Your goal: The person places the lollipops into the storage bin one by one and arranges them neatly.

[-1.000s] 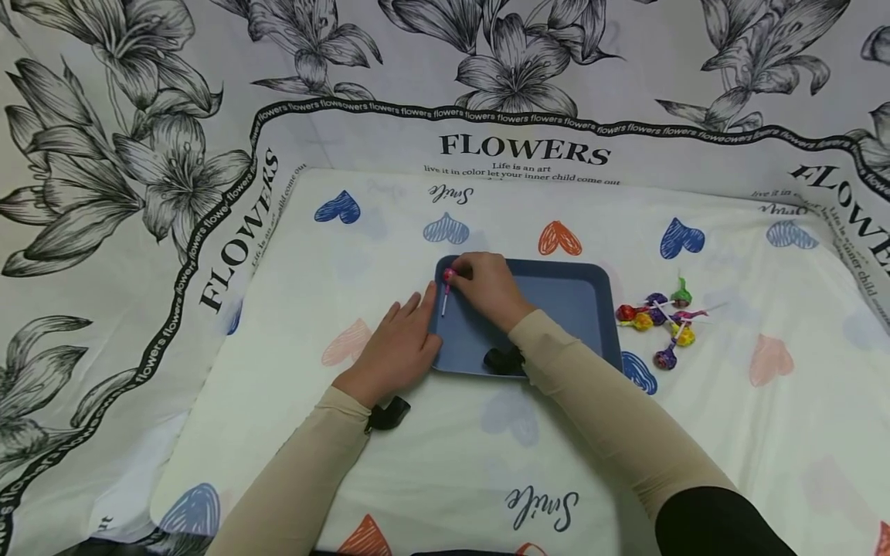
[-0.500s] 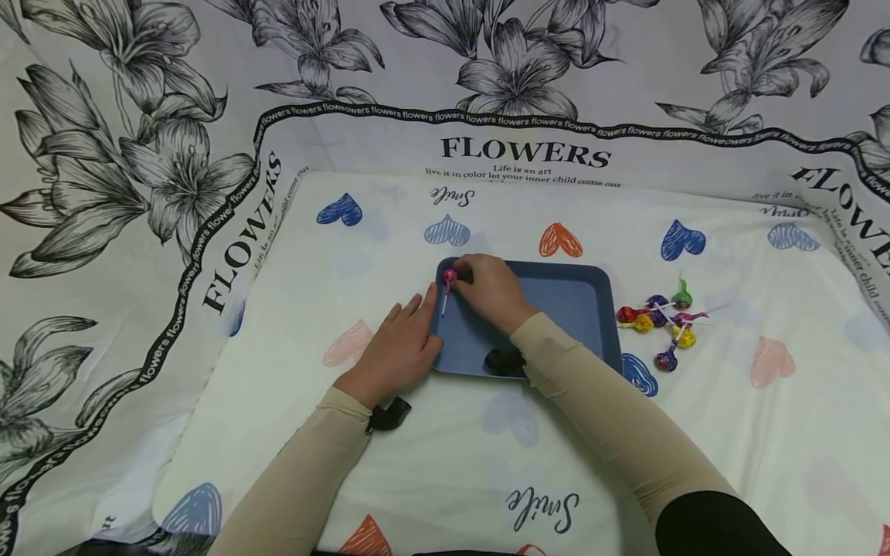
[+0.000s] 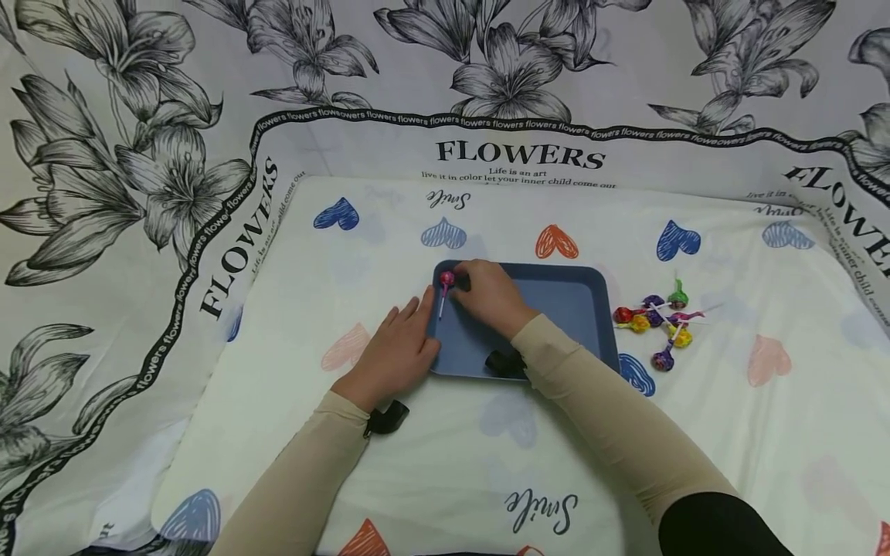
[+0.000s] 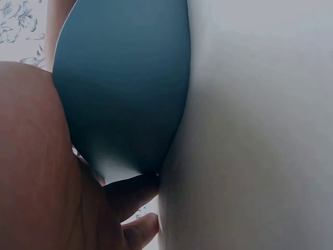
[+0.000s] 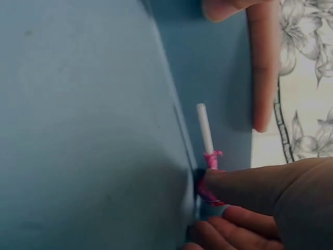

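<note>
A pink-wrapped lollipop with a white stick lies in the top left corner of the blue-grey tray, its stick toward the near side. My right hand reaches across the tray and pinches the lollipop's head. In the right wrist view the thumb covers part of the pink wrapper, with the other fingers curled below it. My left hand rests against the tray's left side, fingers extended along the rim. The left wrist view shows the tray's outer wall beside that hand.
Right of the tray, several wrapped lollipops lie in a loose pile, purple, red, yellow, pink and green. A white cloth printed with hearts lies under everything, over a flower-patterned cloth.
The right fingertips have eased slightly off the lollipop's head, so more of it shows. The lollipop, the tray and the left hand hold their places.
</note>
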A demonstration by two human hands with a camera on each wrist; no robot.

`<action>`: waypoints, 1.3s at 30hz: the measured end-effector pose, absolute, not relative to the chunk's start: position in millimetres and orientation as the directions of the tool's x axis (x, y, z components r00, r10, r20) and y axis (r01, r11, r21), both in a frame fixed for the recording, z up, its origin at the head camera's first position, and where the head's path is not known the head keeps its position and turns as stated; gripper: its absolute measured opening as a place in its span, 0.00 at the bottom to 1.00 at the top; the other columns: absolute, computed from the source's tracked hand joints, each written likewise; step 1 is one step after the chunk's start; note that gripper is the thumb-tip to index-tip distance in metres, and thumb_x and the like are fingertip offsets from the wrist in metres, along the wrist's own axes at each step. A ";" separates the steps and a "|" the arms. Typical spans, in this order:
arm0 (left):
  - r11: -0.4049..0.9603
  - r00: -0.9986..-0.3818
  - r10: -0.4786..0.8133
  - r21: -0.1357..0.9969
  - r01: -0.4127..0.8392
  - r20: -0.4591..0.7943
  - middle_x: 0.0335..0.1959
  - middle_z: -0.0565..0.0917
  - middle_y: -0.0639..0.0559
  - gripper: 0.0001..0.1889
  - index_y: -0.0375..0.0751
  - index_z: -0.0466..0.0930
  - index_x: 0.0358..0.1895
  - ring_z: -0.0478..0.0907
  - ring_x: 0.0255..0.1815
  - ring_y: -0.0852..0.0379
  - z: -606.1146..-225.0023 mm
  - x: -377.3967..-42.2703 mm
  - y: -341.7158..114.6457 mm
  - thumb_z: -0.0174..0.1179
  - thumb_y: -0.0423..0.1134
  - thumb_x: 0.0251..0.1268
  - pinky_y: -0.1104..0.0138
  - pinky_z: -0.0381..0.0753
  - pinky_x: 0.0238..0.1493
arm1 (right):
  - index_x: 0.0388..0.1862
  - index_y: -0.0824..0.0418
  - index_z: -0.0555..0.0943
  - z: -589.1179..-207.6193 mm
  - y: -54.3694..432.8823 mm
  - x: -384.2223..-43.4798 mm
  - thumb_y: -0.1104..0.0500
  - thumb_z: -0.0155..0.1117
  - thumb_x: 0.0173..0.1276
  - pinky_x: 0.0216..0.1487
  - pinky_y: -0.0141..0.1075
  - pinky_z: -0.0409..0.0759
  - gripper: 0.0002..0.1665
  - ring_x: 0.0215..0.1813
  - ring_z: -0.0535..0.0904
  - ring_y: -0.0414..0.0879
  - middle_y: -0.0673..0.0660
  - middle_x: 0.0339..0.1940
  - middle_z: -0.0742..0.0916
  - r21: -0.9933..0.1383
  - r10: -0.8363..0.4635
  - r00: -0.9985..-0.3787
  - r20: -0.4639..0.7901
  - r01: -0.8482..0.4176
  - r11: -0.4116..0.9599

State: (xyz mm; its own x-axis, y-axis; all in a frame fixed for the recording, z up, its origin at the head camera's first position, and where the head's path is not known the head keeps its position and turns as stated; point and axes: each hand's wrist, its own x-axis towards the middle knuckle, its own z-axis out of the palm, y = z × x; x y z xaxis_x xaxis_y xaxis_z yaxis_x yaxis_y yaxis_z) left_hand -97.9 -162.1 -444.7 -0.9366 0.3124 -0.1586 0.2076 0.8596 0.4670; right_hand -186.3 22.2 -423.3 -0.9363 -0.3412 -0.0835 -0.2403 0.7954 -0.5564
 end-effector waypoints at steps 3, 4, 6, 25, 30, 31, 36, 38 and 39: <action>0.861 -0.936 0.314 0.463 0.210 -0.159 0.85 0.57 0.48 0.40 0.46 0.38 0.88 0.47 0.88 0.48 -446.7 -97.8 -161.2 0.42 0.48 0.79 0.49 0.43 0.86 | 0.68 0.67 0.81 -420.9 25.9 -185.3 0.58 0.72 0.72 0.71 0.47 0.77 0.28 0.69 0.81 0.54 0.63 0.65 0.86 -0.567 -0.352 -0.929 -0.113 -0.231 0.791; 0.863 -0.937 0.313 0.460 0.211 -0.157 0.85 0.57 0.48 0.40 0.46 0.37 0.88 0.47 0.88 0.48 -447.3 -97.8 -161.2 0.42 0.48 0.79 0.49 0.43 0.86 | 0.68 0.68 0.81 -420.1 27.1 -184.9 0.58 0.72 0.71 0.71 0.47 0.77 0.29 0.68 0.81 0.54 0.63 0.65 0.86 -0.571 -0.356 -0.927 -0.119 -0.229 0.788; 0.866 -0.937 0.313 0.451 0.215 -0.153 0.85 0.58 0.47 0.40 0.46 0.37 0.88 0.48 0.87 0.48 -448.5 -98.0 -161.6 0.42 0.48 0.79 0.49 0.43 0.86 | 0.67 0.69 0.81 -418.5 29.9 -184.3 0.58 0.73 0.70 0.70 0.47 0.77 0.29 0.68 0.81 0.54 0.64 0.65 0.86 -0.578 -0.358 -0.925 -0.125 -0.226 0.784; 0.855 -0.936 0.321 0.468 0.222 -0.143 0.85 0.57 0.46 0.39 0.45 0.37 0.88 0.47 0.87 0.46 -446.5 -97.6 -162.1 0.42 0.46 0.80 0.47 0.43 0.85 | 0.66 0.70 0.82 -412.5 59.6 -174.8 0.59 0.73 0.70 0.60 0.47 0.85 0.28 0.61 0.86 0.55 0.65 0.61 0.87 -0.627 -0.323 -0.936 -0.142 -0.167 0.761; 0.851 -0.936 0.325 0.473 0.226 -0.137 0.85 0.57 0.45 0.39 0.44 0.37 0.88 0.48 0.87 0.46 -447.0 -98.0 -161.9 0.42 0.46 0.80 0.47 0.43 0.85 | 0.64 0.70 0.83 -409.5 69.8 -171.8 0.58 0.73 0.69 0.57 0.47 0.86 0.27 0.59 0.87 0.56 0.65 0.61 0.88 -0.652 -0.308 -0.943 -0.126 -0.155 0.742; 0.850 -0.936 0.327 0.474 0.230 -0.133 0.85 0.57 0.45 0.39 0.44 0.37 0.88 0.48 0.87 0.46 -447.0 -98.1 -161.8 0.42 0.46 0.79 0.47 0.43 0.85 | 0.63 0.70 0.84 -408.9 71.7 -171.4 0.58 0.73 0.69 0.57 0.47 0.87 0.27 0.59 0.87 0.56 0.65 0.60 0.88 -0.658 -0.303 -0.945 -0.124 -0.151 0.738; 0.849 -0.937 0.326 0.475 0.232 -0.126 0.85 0.57 0.44 0.39 0.44 0.38 0.88 0.49 0.87 0.46 -445.9 -97.8 -161.9 0.41 0.45 0.79 0.47 0.44 0.85 | 0.62 0.71 0.84 -406.7 80.4 -170.0 0.57 0.73 0.70 0.55 0.48 0.87 0.27 0.58 0.88 0.56 0.66 0.59 0.88 -0.670 -0.297 -0.948 -0.110 -0.150 0.727; 0.849 -0.937 0.325 0.476 0.228 -0.131 0.85 0.57 0.45 0.39 0.44 0.38 0.88 0.49 0.87 0.46 -445.5 -97.6 -161.9 0.41 0.45 0.79 0.47 0.43 0.85 | 0.62 0.71 0.84 -406.1 83.7 -169.1 0.57 0.72 0.70 0.55 0.48 0.87 0.26 0.58 0.88 0.56 0.66 0.58 0.89 -0.671 -0.292 -0.951 -0.106 -0.148 0.727; 0.849 -0.936 0.324 0.477 0.226 -0.133 0.85 0.57 0.45 0.39 0.44 0.38 0.88 0.48 0.87 0.46 -445.4 -97.6 -161.9 0.41 0.45 0.79 0.47 0.43 0.85 | 0.62 0.70 0.84 -405.7 85.3 -168.4 0.57 0.73 0.70 0.55 0.48 0.87 0.26 0.58 0.88 0.56 0.65 0.58 0.89 -0.673 -0.287 -0.952 -0.105 -0.144 0.725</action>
